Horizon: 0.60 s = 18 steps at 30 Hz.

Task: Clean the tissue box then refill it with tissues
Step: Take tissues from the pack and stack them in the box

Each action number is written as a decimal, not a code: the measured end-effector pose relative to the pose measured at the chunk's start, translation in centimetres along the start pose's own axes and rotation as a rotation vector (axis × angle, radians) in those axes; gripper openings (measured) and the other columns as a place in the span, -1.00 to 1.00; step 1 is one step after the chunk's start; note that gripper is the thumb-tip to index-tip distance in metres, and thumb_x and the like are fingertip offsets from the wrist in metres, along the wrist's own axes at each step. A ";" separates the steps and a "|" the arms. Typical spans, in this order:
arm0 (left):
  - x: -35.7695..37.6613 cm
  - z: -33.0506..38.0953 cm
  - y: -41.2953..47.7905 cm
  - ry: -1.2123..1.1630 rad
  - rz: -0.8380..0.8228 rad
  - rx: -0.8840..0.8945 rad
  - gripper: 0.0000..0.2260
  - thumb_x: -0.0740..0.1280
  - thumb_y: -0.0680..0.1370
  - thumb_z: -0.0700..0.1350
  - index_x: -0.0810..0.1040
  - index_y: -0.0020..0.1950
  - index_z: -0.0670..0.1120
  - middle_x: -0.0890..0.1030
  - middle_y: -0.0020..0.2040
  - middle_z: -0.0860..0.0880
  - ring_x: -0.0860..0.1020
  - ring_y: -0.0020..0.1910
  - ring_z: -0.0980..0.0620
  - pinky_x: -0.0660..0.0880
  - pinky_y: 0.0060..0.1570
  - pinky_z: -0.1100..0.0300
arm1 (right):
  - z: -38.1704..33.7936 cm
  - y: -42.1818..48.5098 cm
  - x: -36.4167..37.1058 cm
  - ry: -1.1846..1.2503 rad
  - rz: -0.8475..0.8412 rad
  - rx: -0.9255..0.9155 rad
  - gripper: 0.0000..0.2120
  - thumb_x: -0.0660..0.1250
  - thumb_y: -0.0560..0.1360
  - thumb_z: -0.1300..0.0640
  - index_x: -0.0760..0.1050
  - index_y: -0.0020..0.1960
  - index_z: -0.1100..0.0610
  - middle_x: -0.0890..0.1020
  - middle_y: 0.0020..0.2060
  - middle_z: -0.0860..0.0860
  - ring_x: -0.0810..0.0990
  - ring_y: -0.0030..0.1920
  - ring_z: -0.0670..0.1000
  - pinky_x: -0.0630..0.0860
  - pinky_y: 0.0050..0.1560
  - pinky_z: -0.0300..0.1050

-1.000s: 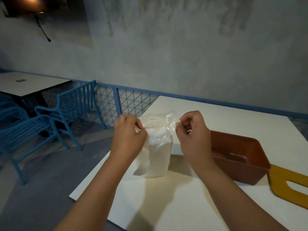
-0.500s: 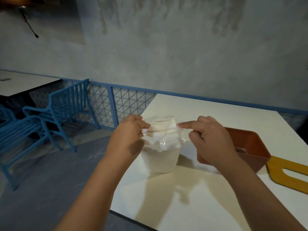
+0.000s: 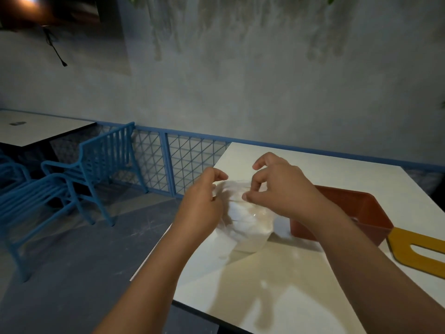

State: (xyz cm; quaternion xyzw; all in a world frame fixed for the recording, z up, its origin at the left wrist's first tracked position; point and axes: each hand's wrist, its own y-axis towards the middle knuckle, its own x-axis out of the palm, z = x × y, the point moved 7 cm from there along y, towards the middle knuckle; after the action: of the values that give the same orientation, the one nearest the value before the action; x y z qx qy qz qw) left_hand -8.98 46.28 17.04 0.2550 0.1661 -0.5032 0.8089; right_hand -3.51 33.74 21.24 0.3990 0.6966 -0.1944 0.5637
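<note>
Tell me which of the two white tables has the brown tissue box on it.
The near table bearing the wrapped tissue pack: the brown tissue box sits at its right. The far-left table, behind the blue chairs, has no box.

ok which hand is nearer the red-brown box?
Right. The right hand pinches the tissue pack just beside the red-brown box; the left hand holds the pack's other side, farther off.
</note>
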 end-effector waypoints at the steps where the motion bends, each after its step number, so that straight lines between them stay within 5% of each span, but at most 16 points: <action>1: -0.1 0.0 -0.1 -0.001 0.010 -0.004 -0.66 0.19 0.51 -0.39 0.39 0.08 0.05 0.46 0.14 0.07 0.43 0.02 0.09 0.46 -0.19 0.28 | -0.2 0.1 0.1 0.001 -0.007 -0.002 -0.84 0.39 0.45 -0.07 0.63 -0.02 -0.05 0.39 0.27 -0.08 0.41 0.18 -0.05 0.36 0.17 -0.09; 4: -0.6 -0.2 -0.5 0.002 0.071 0.001 -0.76 0.22 0.52 -0.34 0.37 -0.05 0.02 0.51 0.07 0.04 0.45 -0.10 0.19 0.45 -0.19 0.31 | -0.5 0.3 0.4 -0.031 0.006 -0.013 -0.61 0.34 0.50 0.02 0.45 0.31 -0.14 0.38 0.34 -0.06 0.43 0.24 -0.01 0.40 0.21 -0.08; 8: -0.6 -0.2 -0.9 0.113 0.071 0.028 -0.69 0.18 0.52 -0.36 0.46 -0.20 0.06 0.52 0.15 0.03 0.43 -0.01 0.15 0.41 -0.14 0.35 | -0.5 0.5 0.7 -0.026 0.042 0.033 -0.66 0.27 0.54 0.18 0.51 0.26 -0.09 0.52 0.20 -0.02 0.52 0.11 0.01 0.44 0.07 -0.18; 12: -0.2 0.2 -1.0 0.230 0.013 0.056 -0.59 0.13 0.52 -0.39 0.55 0.22 -0.03 0.46 0.31 0.02 0.42 0.26 0.06 0.30 0.11 0.34 | -0.8 0.6 0.6 -0.076 0.082 0.025 -0.73 0.27 0.51 0.30 0.60 0.05 0.00 0.56 0.03 -0.01 0.53 -0.03 0.02 0.45 -0.07 -0.19; 18: 0.1 -0.4 -1.7 0.126 -0.008 0.000 -0.61 0.32 0.53 -0.12 0.41 0.34 0.11 0.40 0.35 0.08 0.42 0.26 0.06 0.39 0.11 0.22 | -0.7 0.9 1.9 -0.110 0.061 0.036 -0.63 0.32 0.48 0.32 0.52 0.23 0.01 0.46 0.10 -0.02 0.50 -0.04 0.01 0.47 -0.03 -0.18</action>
State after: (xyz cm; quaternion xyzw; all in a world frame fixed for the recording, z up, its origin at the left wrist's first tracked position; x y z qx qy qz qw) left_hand -10.48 45.81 16.20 0.2856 0.2174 -0.4895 0.7947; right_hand -3.35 35.41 19.85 0.4187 0.6487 -0.2112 0.5995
